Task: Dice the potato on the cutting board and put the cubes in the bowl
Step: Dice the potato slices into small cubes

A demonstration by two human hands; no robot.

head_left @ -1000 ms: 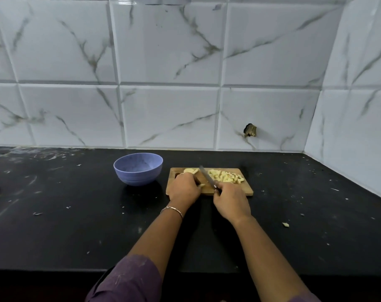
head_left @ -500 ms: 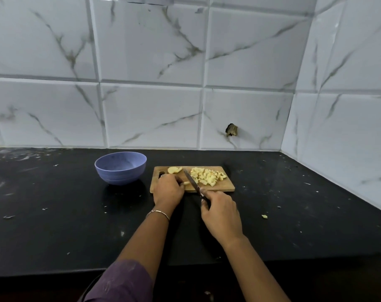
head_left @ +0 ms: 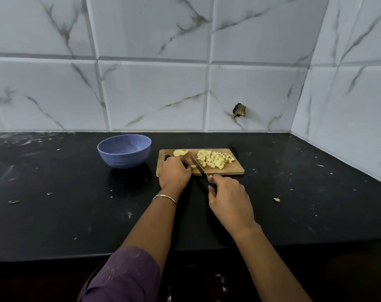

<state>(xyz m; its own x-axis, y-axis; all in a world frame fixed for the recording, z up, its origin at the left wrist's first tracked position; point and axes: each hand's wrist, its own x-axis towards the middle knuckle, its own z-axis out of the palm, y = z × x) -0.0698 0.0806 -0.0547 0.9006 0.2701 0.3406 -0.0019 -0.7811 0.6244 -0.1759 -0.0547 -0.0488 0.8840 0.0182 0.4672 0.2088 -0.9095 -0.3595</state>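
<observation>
A wooden cutting board [head_left: 233, 169] lies on the black counter [head_left: 76, 203]. On the board's near left part, the left hand [head_left: 174, 173] curls its fingers over a potato strip [head_left: 193, 166]. Just off the board's near edge, the right hand [head_left: 227, 197] grips a knife [head_left: 199, 167], its blade slanting across the board just beside the strip. Potato cubes [head_left: 214, 159] are heaped on the board's right half, and potato slices [head_left: 180, 152] lie at its far left corner. A blue bowl [head_left: 124, 151] stands left of the board.

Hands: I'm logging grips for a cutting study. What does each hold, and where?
The right hand grips the knife by its handle. The left hand pins a potato piece to the cutting board by its left end.
</observation>
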